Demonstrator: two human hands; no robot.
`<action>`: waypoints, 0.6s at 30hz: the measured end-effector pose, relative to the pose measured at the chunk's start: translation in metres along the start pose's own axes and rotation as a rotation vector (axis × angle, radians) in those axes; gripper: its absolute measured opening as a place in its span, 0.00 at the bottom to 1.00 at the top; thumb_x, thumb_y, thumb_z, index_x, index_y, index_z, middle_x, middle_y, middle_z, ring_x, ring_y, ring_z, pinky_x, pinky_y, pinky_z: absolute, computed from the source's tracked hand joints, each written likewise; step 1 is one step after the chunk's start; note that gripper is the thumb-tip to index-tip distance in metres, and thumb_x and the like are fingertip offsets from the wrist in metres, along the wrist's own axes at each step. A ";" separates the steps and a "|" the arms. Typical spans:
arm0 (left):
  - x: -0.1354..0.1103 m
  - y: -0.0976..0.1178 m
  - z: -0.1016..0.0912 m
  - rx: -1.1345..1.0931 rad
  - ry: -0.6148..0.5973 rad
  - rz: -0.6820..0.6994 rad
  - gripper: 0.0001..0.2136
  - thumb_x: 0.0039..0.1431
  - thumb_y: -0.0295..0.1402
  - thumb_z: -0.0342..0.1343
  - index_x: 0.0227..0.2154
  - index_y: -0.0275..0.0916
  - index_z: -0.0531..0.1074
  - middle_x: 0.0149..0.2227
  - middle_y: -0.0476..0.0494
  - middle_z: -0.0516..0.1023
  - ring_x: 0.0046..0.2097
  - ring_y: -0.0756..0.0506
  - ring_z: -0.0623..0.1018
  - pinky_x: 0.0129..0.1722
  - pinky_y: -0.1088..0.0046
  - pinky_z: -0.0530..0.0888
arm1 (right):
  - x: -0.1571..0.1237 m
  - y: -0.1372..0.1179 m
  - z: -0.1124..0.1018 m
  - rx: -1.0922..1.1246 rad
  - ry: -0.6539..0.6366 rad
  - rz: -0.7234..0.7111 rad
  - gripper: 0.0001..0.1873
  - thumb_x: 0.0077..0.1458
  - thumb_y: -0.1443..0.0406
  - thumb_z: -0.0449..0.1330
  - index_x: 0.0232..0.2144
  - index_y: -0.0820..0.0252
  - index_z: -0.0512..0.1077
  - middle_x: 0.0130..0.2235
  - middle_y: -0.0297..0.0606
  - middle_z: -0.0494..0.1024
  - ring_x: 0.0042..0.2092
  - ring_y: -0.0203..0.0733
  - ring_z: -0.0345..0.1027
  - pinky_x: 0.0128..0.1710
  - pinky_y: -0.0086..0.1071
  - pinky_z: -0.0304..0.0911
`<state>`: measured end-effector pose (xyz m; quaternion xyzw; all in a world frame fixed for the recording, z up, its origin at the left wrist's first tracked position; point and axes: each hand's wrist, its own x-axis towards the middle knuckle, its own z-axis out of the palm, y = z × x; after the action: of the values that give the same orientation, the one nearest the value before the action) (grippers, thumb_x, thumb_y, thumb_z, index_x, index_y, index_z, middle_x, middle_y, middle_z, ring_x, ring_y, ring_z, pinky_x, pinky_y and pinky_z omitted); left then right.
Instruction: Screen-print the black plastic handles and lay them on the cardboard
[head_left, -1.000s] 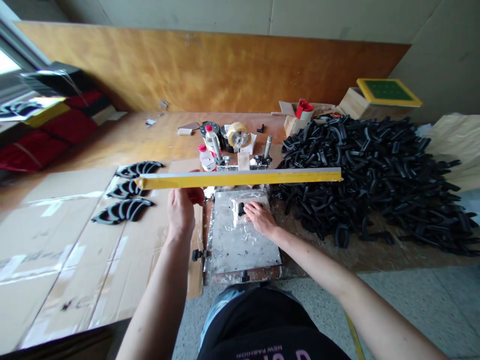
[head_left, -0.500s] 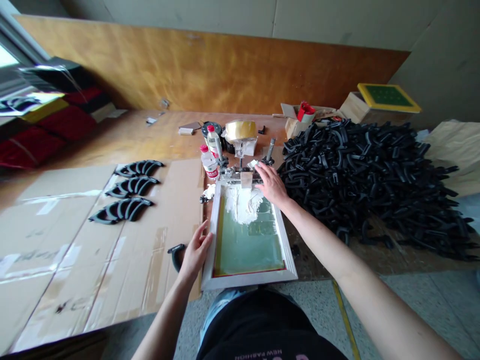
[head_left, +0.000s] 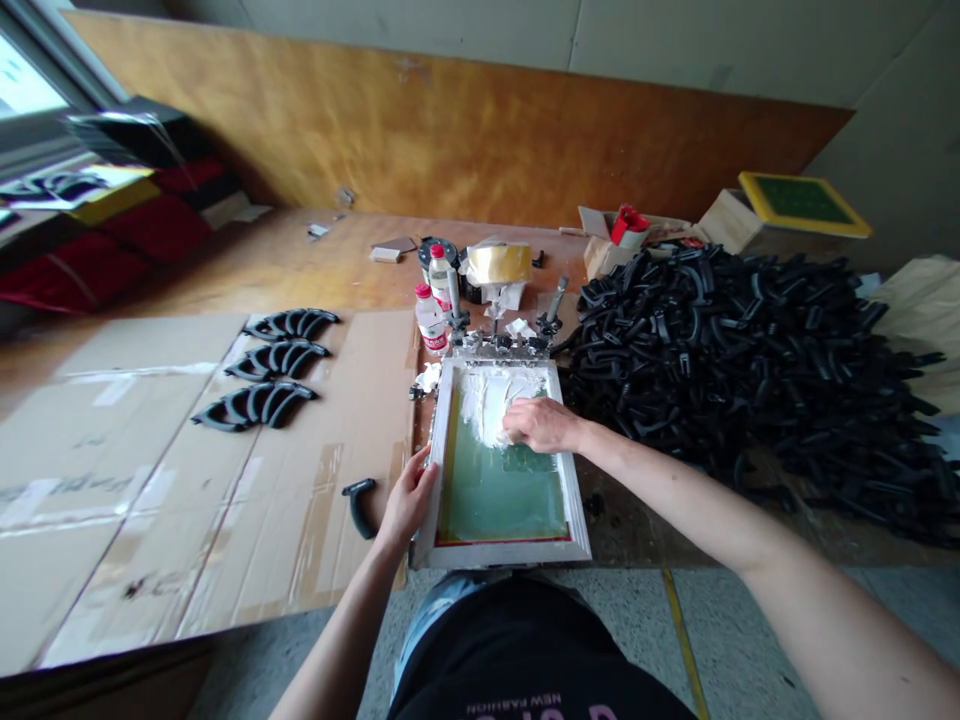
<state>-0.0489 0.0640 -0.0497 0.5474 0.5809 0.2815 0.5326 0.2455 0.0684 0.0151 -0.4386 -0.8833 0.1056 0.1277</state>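
A screen printing frame [head_left: 506, 553] with a pale metal border and green mesh lies in front of me, white ink [head_left: 489, 400] smeared over its far part. My right hand [head_left: 544, 424] is closed low over the ink, gripping a small scraper that its fingers mostly hide. At the frame's left border, my left hand [head_left: 411, 495] has its thumb and fingers closed on the edge. One curved black plastic handle [head_left: 361, 508] lies on the cardboard just left of that hand. Metal hinge clamps [head_left: 501, 345] hold the frame's far end.
Rows of black curved handles [head_left: 259, 405] rest on the cardboard sheet [head_left: 300, 540] at left. A large heap of black parts [head_left: 697, 340] covers the right side. Two red-capped bottles [head_left: 431, 325] and a roll of tape [head_left: 499, 264] stand behind the clamps.
My right hand has come from the clamps down toward me onto the ink, its fingers now closed. The beige scraper no longer leans at the frame's far edge. My left hand stays at the left border.
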 end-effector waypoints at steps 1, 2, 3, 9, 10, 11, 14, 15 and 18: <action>0.000 0.001 0.000 -0.002 -0.001 -0.001 0.32 0.52 0.53 0.57 0.56 0.40 0.69 0.36 0.43 0.80 0.36 0.43 0.78 0.34 0.69 0.73 | 0.002 0.001 0.000 -0.006 0.027 0.040 0.06 0.54 0.73 0.58 0.28 0.59 0.72 0.31 0.36 0.74 0.38 0.41 0.65 0.37 0.30 0.58; -0.001 0.003 0.000 -0.002 -0.008 -0.002 0.33 0.52 0.53 0.56 0.57 0.40 0.68 0.36 0.43 0.79 0.35 0.43 0.77 0.34 0.70 0.73 | 0.004 0.001 0.003 -0.025 0.071 0.092 0.07 0.55 0.73 0.57 0.29 0.59 0.72 0.32 0.36 0.74 0.38 0.41 0.65 0.37 0.31 0.58; -0.001 0.004 0.000 -0.001 -0.016 -0.006 0.33 0.52 0.53 0.56 0.58 0.39 0.67 0.35 0.44 0.79 0.35 0.44 0.77 0.33 0.70 0.72 | 0.005 0.000 0.008 -0.050 0.120 0.137 0.07 0.56 0.73 0.56 0.30 0.59 0.73 0.33 0.38 0.75 0.40 0.42 0.65 0.38 0.31 0.58; -0.004 0.012 -0.001 0.010 -0.032 -0.041 0.36 0.51 0.54 0.56 0.60 0.40 0.65 0.32 0.46 0.78 0.30 0.45 0.76 0.28 0.73 0.69 | -0.012 -0.010 0.029 -0.054 0.169 0.057 0.08 0.59 0.71 0.56 0.37 0.60 0.74 0.37 0.41 0.75 0.43 0.44 0.65 0.43 0.34 0.62; -0.005 0.014 -0.002 0.014 -0.033 -0.039 0.36 0.51 0.55 0.56 0.60 0.40 0.65 0.32 0.46 0.78 0.31 0.45 0.76 0.28 0.73 0.69 | -0.010 -0.008 0.025 -0.040 0.183 0.081 0.07 0.59 0.70 0.57 0.37 0.60 0.75 0.37 0.40 0.75 0.42 0.43 0.66 0.42 0.34 0.62; -0.006 0.017 -0.003 0.015 -0.035 -0.036 0.36 0.51 0.55 0.57 0.60 0.40 0.65 0.32 0.46 0.78 0.31 0.45 0.76 0.28 0.73 0.69 | -0.004 -0.005 0.019 -0.027 0.210 0.130 0.07 0.59 0.68 0.59 0.40 0.59 0.75 0.37 0.39 0.76 0.42 0.43 0.67 0.42 0.34 0.63; -0.012 0.034 -0.010 -0.010 -0.050 -0.037 0.38 0.49 0.56 0.58 0.61 0.41 0.64 0.31 0.46 0.78 0.31 0.45 0.76 0.29 0.73 0.69 | 0.023 0.015 -0.009 -0.026 0.304 0.345 0.21 0.56 0.64 0.64 0.53 0.53 0.71 0.40 0.38 0.77 0.42 0.42 0.70 0.43 0.33 0.64; -0.015 0.042 -0.013 -0.031 -0.055 -0.034 0.39 0.48 0.58 0.58 0.60 0.41 0.65 0.31 0.47 0.78 0.31 0.45 0.76 0.28 0.73 0.69 | 0.031 0.023 -0.020 -0.042 0.328 0.420 0.27 0.55 0.63 0.66 0.57 0.51 0.68 0.41 0.38 0.77 0.42 0.42 0.70 0.43 0.33 0.64; -0.021 0.074 -0.022 -0.067 -0.052 -0.006 0.36 0.50 0.62 0.53 0.55 0.41 0.72 0.32 0.47 0.79 0.30 0.45 0.75 0.28 0.72 0.69 | 0.031 0.051 -0.049 -0.102 0.433 0.621 0.29 0.57 0.62 0.64 0.60 0.50 0.64 0.41 0.38 0.78 0.41 0.42 0.72 0.43 0.33 0.63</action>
<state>-0.0482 0.0676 0.0308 0.5348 0.5588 0.2849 0.5662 0.2816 0.1273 0.0505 -0.7031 -0.6652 0.0003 0.2513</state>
